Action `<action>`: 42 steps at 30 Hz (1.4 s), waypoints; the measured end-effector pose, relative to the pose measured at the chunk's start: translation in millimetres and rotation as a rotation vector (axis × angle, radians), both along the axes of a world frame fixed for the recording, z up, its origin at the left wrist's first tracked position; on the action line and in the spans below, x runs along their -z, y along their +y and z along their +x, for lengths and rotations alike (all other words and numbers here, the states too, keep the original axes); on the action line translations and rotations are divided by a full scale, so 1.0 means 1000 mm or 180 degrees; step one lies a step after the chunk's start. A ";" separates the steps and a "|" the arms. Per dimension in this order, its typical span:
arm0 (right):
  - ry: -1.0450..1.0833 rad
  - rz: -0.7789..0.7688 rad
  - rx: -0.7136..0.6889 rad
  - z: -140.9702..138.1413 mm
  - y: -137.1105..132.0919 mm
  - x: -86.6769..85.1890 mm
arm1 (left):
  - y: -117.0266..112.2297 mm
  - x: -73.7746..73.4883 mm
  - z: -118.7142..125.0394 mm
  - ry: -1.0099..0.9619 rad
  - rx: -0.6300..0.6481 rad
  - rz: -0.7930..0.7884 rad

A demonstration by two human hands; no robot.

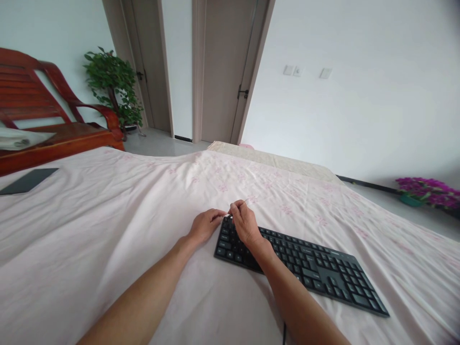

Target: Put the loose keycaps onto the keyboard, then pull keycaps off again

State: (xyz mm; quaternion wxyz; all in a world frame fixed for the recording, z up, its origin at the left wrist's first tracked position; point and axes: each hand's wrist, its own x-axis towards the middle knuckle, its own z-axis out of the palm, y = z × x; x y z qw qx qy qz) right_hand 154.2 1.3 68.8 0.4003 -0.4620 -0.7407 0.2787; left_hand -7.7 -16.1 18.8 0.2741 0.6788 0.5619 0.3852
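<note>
A black keyboard (312, 268) lies slanted on a bed covered with a pale pink flowered sheet (108, 239). My left hand (204, 225) rests at the keyboard's upper left corner, fingers curled against its edge. My right hand (244, 221) is over the same corner, fingers pinched on a thin, pale stick (243, 203) whose lower tip points down at the keys. What the stick is I cannot make out.
A dark flat tablet-like object (27, 181) lies on the sheet at far left. A red wooden chair (53, 120) and a potted green plant (113, 86) stand beyond the bed. Two doors (223, 72) are at the back. Purple flowers (427, 189) sit on the floor at right.
</note>
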 end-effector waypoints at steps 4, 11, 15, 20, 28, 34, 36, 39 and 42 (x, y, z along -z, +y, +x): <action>-0.0226 0.0075 -0.0033 -0.003 0.004 -0.005 | 0.001 0.002 0.000 0.0042 0.0061 0.0038; -0.0251 0.0025 -0.0349 -0.005 0.009 -0.005 | 0.002 0.001 0.002 0.0044 0.0112 -0.0032; -0.0269 0.0008 -0.0403 -0.003 0.009 -0.006 | 0.002 -0.001 0.004 0.0024 0.0136 -0.0061; -0.0399 0.0092 -0.0530 -0.002 0.015 -0.007 | 0.006 -0.001 0.007 0.0188 -0.0092 -0.0018; -0.0422 0.0096 -0.0432 -0.001 0.012 0.000 | 0.008 0.000 0.006 0.0233 -0.0053 0.0121; -0.0660 0.0496 -0.0577 0.000 0.008 0.000 | 0.008 -0.004 0.005 0.0431 -0.0047 0.0124; -0.0770 0.0578 -0.0673 -0.002 0.009 -0.001 | 0.008 -0.005 0.004 0.0503 -0.0021 0.0090; -0.0853 0.0605 -0.0698 -0.003 0.010 -0.003 | 0.009 -0.006 0.003 0.0570 -0.0013 0.0051; -0.0863 0.0615 -0.0698 -0.003 0.008 -0.001 | 0.009 -0.006 0.003 0.0565 -0.0002 0.0053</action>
